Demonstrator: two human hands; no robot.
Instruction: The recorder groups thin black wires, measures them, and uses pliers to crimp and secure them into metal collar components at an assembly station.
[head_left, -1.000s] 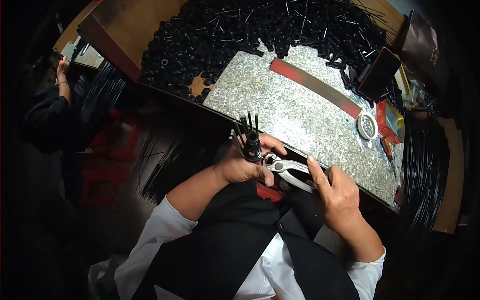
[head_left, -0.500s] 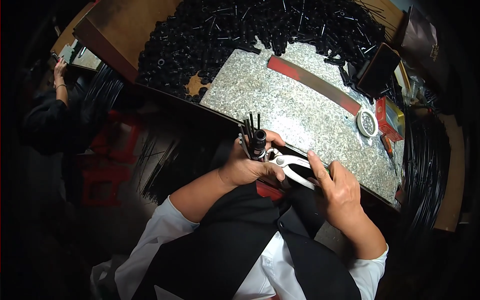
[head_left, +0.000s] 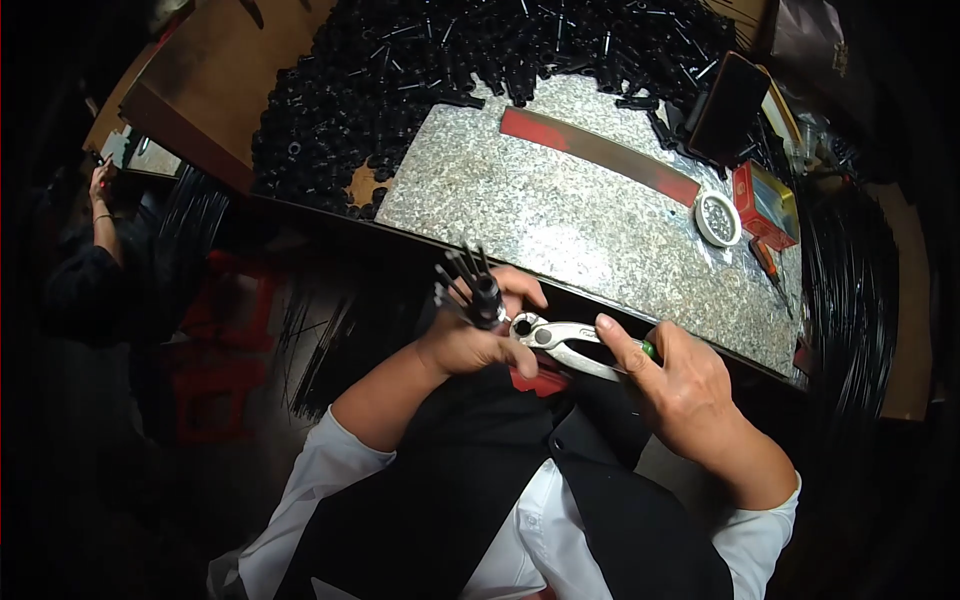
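My left hand grips a bundle of thin black rods with a black cap, held upright just in front of the table's near edge. My right hand is closed on the handles of silver pliers. The pliers' jaws sit against the base of the bundle, next to my left thumb. Both hands hover above my lap, below the speckled metal plate on the table.
A large heap of black caps and rods covers the back of the table. On the plate lie a red-grey flat bar, a small round white tin, a red box and a screwdriver. Another person stands far left.
The view has shifted slightly. My hands stay together near the table edge, and the pliers' jaws have closed in on the base of the bundle.
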